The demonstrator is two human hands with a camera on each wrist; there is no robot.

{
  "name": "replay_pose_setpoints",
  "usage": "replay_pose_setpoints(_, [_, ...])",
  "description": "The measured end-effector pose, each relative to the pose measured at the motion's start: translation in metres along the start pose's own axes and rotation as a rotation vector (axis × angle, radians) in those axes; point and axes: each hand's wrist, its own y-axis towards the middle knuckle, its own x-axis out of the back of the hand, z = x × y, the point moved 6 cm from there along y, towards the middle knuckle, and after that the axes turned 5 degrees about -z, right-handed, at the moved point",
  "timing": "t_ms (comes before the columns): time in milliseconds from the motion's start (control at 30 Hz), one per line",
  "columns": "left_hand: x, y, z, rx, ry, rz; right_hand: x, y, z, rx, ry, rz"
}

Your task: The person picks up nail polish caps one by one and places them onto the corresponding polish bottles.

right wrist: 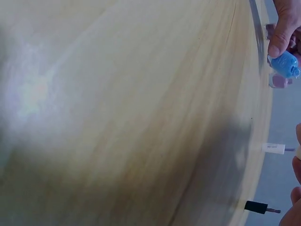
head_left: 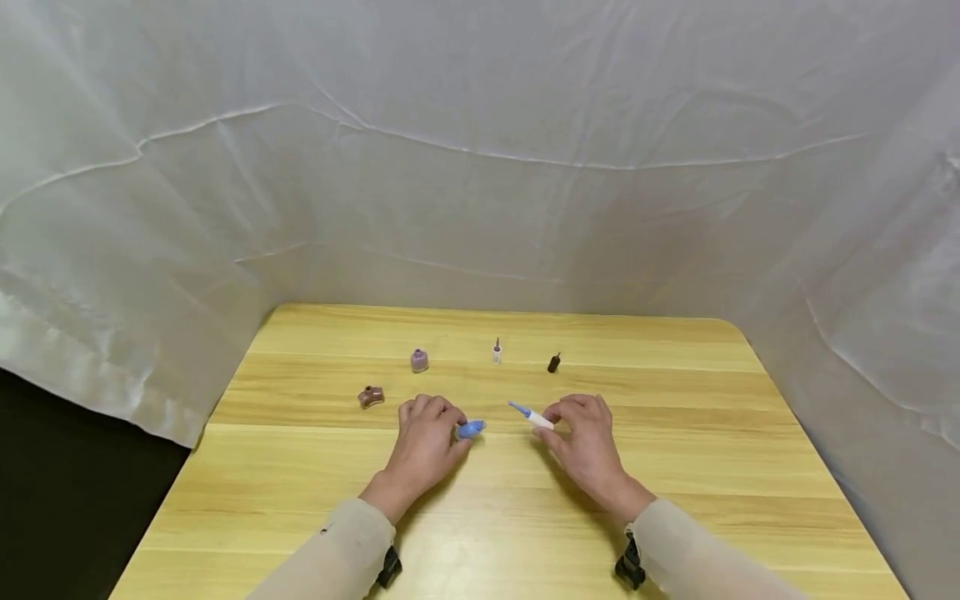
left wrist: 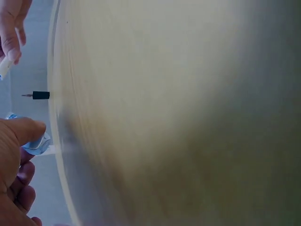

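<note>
My left hand [head_left: 426, 442] pinches a small blue nail polish bottle [head_left: 471, 429], tilted so its uncapped neck faces right. In the right wrist view the same blue bottle [right wrist: 285, 64] shows its bare neck. My right hand [head_left: 588, 442] pinches a white nail polish cap [head_left: 540, 422] between thumb and fingers. Its blue-coated brush points left toward the bottle, with a gap between brush tip and neck. Both hands are low over the wooden table [head_left: 480, 517]. In the left wrist view, the left thumb [left wrist: 30, 127] presses on the bottle's side.
Beyond the hands stand an open purple polish bottle [head_left: 419, 361], a white cap [head_left: 497, 356] with its brush upward, and a black cap [head_left: 553, 364] with its brush upward. An open brown star-like bottle [head_left: 371, 397] is left of them. Pale cloth [head_left: 480, 225] hangs behind the table.
</note>
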Motion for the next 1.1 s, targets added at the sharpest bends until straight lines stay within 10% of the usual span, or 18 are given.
replay_pose_setpoints(467, [0.020, -0.002, -0.008, -0.102, 0.157, -0.008, 0.011, 0.002, 0.028, 0.335, -0.150, -0.019])
replay_pose_setpoints(1100, [0.046, -0.003, -0.017, -0.233, 0.217, -0.036, 0.025, 0.002, 0.058, 0.535, -0.237, 0.027])
